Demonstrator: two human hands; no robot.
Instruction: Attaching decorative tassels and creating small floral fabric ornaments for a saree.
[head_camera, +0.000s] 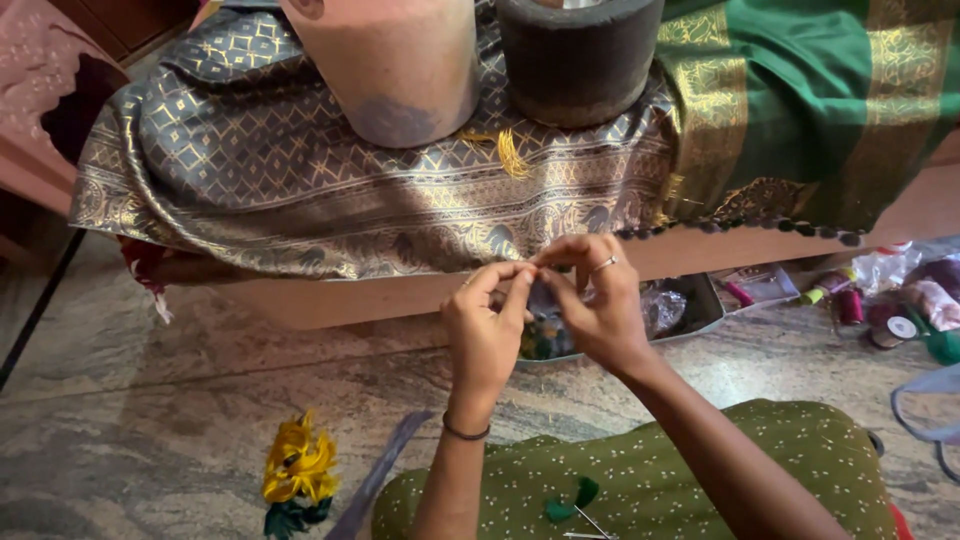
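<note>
My left hand (487, 325) and my right hand (592, 300) are raised together in the middle of the view, fingertips pinched against each other on something very small that I cannot make out, perhaps a thread. Both hover over a shallow metal tray (700, 312) on the stone floor that holds plastic bags and small dark beads. A thin dark bangle is on my left wrist and a ring on a right finger. On my lap, covered in green dotted cloth (640, 470), lie green tassels (572, 500) and a needle.
A grey-gold patterned sari (300, 180) and a green-gold one (800, 100) drape a low ledge, weighted by two heavy cylinders (400, 60). Yellow and green thread (297, 470) lies on the floor at left. Thread spools (885, 320) and bags sit at right.
</note>
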